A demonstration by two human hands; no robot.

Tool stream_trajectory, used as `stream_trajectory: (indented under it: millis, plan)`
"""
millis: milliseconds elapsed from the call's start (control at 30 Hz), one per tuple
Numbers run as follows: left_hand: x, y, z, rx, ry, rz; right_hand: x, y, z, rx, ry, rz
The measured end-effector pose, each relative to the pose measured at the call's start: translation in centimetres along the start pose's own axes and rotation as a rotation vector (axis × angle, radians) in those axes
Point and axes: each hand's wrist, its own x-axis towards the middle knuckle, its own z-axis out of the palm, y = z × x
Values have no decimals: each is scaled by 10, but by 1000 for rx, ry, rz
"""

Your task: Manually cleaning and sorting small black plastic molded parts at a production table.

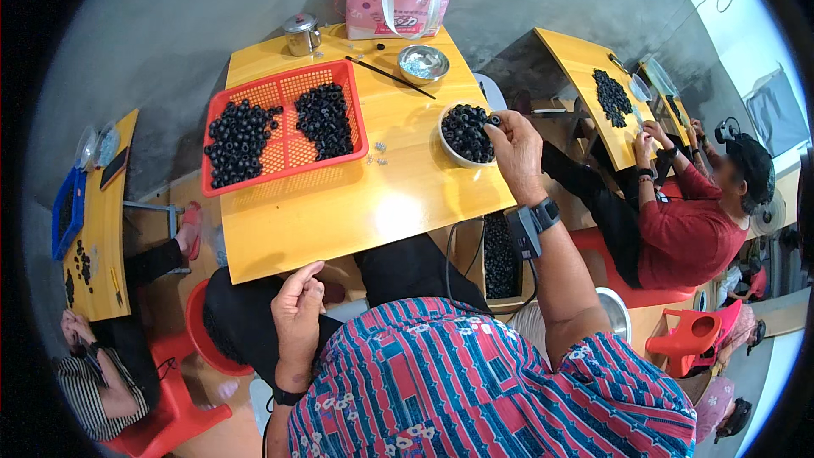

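Glare whitens a patch of the yellow table [339, 225]

The right arm [570, 280] reaches out in front. The right hand [519, 151] points forward, thumb and finger pinched close together. The left hand [297, 314] is near the body, its fingers loosely bent.

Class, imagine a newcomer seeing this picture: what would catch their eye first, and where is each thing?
Probably the bright red basket on the left of the yellow table, with two heaps of small black pieces parted by bare mesh. Next, perhaps, the pink bag standing at the table's far end. Nearer, the person's right hand is at a pale tub full of black pieces, on the table's right side.
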Motion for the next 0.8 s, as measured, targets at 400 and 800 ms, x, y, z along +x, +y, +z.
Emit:
stream_trajectory:
  millis: [400, 800]
  plan:
    - [25, 8, -26, -20, 64, -94, 6, 4, 31, 468, 43, 119]
    - [51, 3, -46, 26, -51, -122, 9, -113, 94, 367, -312, -253]
